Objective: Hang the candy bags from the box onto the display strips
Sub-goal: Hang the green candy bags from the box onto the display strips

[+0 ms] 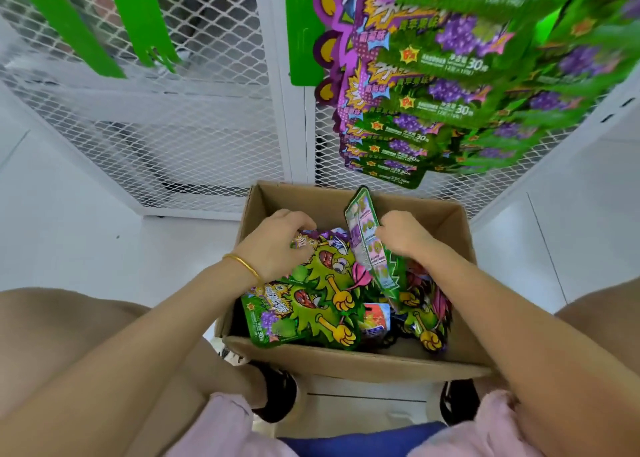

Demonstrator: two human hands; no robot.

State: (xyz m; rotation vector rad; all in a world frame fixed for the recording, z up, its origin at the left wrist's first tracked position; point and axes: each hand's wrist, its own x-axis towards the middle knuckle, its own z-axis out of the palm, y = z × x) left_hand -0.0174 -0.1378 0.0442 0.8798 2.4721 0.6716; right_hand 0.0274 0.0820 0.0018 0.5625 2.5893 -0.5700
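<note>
An open cardboard box (pixel 349 361) stands on the floor between my knees, holding several green and purple candy bags (pixel 304 313). My left hand (pixel 277 245) reaches into the box and its curled fingers grip the top edge of a green monster bag. My right hand (pixel 403 235) pinches an upright bag (pixel 363 235) that shows its back side, tilted against the others. Up right, a display strip carries several hung candy bags (pixel 450 86). Bare green strips (pixel 145 16) hang at upper left against the mesh.
White wire-mesh panels (pixel 194 138) with a white post (pixel 277 75) stand behind the box. White floor lies on both sides. My knees frame the lower corners, and my black shoes (pixel 280 396) sit just behind the box.
</note>
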